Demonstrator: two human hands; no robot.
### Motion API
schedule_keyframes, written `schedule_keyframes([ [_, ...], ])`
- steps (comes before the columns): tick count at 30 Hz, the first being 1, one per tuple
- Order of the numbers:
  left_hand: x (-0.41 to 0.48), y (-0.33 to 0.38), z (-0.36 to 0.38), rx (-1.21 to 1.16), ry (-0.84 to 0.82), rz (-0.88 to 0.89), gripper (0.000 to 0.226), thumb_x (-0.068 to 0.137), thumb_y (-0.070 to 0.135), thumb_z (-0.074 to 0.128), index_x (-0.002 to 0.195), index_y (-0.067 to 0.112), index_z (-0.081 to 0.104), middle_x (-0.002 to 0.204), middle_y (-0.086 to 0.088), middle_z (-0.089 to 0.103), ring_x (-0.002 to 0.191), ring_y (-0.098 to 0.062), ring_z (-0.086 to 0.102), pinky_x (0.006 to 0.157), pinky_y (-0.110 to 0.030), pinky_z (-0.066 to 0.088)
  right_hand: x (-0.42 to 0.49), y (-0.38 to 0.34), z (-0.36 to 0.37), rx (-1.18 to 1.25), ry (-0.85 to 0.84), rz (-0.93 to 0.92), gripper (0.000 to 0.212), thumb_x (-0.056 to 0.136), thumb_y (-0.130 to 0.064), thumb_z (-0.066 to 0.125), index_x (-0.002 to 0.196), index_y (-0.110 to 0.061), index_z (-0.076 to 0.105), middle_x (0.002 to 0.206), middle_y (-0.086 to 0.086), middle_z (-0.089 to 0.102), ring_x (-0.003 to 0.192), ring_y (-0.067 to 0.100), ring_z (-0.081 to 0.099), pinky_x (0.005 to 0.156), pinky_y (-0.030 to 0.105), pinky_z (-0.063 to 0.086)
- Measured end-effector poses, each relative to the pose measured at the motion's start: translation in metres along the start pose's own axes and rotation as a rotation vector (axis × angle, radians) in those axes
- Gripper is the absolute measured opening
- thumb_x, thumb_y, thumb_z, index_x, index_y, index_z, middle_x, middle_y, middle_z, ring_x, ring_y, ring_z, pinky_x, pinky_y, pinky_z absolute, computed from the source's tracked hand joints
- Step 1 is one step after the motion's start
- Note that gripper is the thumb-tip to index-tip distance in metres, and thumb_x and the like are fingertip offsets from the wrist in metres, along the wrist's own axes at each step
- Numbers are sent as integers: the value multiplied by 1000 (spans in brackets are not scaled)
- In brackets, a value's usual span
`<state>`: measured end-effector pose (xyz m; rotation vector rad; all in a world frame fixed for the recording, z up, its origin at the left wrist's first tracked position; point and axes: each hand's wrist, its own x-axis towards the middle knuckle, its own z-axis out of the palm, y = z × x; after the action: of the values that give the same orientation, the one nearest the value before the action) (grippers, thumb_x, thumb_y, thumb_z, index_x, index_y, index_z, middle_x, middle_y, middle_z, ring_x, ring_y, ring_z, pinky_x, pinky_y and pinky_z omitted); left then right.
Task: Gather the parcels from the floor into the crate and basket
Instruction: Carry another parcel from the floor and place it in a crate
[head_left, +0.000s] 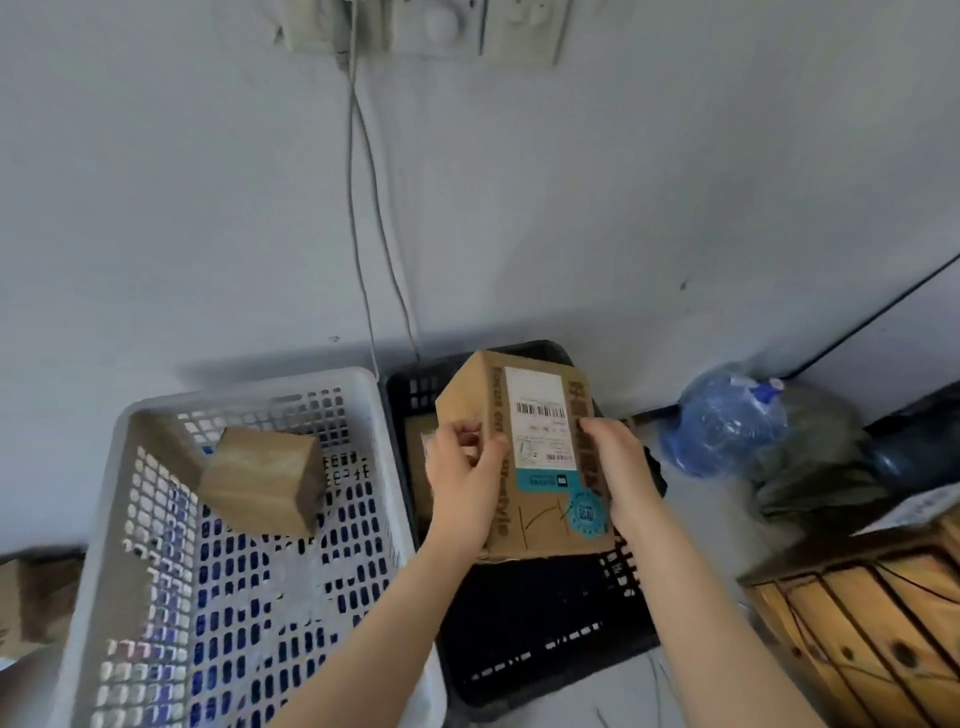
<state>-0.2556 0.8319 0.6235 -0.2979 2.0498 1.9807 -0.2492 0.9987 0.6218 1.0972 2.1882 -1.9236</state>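
Two-handed grip: left hand (465, 483) and right hand (621, 467) clasping the labelled cardboard parcel (540, 415).
Beneath grip: black crate (545, 665).
Left of grip: white basket (260, 385).

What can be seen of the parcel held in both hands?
The parcel is a closed brown cardboard box with dark print along its edges. Its upper face bears a white barcode label, a teal strip below that, a round teal sticker near one corner, and some pen strokes. It is tilted, label up, over the black crate. The left hand grips its left side and the right hand its right edge.
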Motion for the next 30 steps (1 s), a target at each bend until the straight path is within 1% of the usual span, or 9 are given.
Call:
schedule_keyframes([
  [3, 4, -26, 30, 68, -8, -64, 29, 88, 28, 59, 114, 30, 46, 108, 20, 37, 120, -16, 43, 103, -42, 42, 11, 16, -23, 7, -25, 16, 18, 98, -28, 52, 110, -17, 60, 95, 6, 71, 87, 20, 69, 70, 33, 53],
  [8, 17, -58, 49, 23, -23, -236, 55, 78, 34, 60, 129, 21, 43, 125, 6, 42, 118, -17, 51, 99, -45, 50, 38, 46, -24, -97, -145, -1, 28, 95, -25, 54, 122, -20, 58, 111, 0, 69, 98, 13, 67, 75, 30, 53],
  [11, 27, -69, 50, -53, 1, -287, 47, 81, 28, 59, 126, 19, 48, 129, -5, 54, 110, -16, 60, 88, -37, 56, 57, 51, -12, -189, -197, -62, 28, 91, -28, 57, 119, -28, 55, 121, -3, 58, 103, 10, 61, 71, 24, 49],
  [14, 41, -68, 51, -123, 23, -290, 29, 96, 11, 50, 122, 24, 50, 117, 1, 62, 104, -12, 62, 78, -26, 54, 85, 41, 4, -268, -277, -116, 25, 92, -29, 56, 116, -30, 57, 121, -1, 59, 101, 8, 61, 70, 23, 48],
  [17, 55, -70, 52, -204, 56, -348, 47, 98, 14, 49, 137, 32, 31, 125, 3, 59, 111, -14, 59, 94, -36, 50, 117, 31, 22, -373, -355, -109, 33, 93, -41, 54, 126, -36, 51, 128, -5, 61, 117, 14, 56, 99, 44, 47],
  [20, 63, -79, 49, -200, 124, -478, 90, 90, 27, 61, 152, 36, -3, 146, -5, 42, 127, -24, 49, 107, -47, 42, 139, 40, 32, -641, -146, -173, 64, 92, -37, 61, 149, -29, 34, 147, -3, 46, 137, 21, 41, 116, 51, 26],
  [24, 87, -87, 38, -49, 264, -457, 95, 85, 28, 68, 152, 40, 2, 155, -8, 9, 128, -29, 44, 105, -47, 44, 129, 74, 25, -666, 164, -128, 72, 89, -39, 65, 148, -15, 29, 147, 14, 33, 134, 31, 37, 107, 49, 40],
  [28, 106, -83, 38, -8, 236, -407, 89, 87, 25, 66, 152, 41, 7, 154, -6, 6, 110, -22, 46, 93, -40, 53, 121, 100, 19, -398, 38, 4, 75, 93, -41, 62, 151, -15, 22, 146, 14, 33, 119, 26, 54, 67, 22, 52],
  [30, 115, -81, 38, 42, 247, -364, 86, 89, 19, 64, 152, 36, 8, 153, -5, 6, 107, -17, 43, 82, -30, 53, 123, 102, 19, -254, -48, 44, 79, 93, -36, 64, 154, -22, 16, 150, 13, 31, 120, 25, 56, 67, 19, 52],
])
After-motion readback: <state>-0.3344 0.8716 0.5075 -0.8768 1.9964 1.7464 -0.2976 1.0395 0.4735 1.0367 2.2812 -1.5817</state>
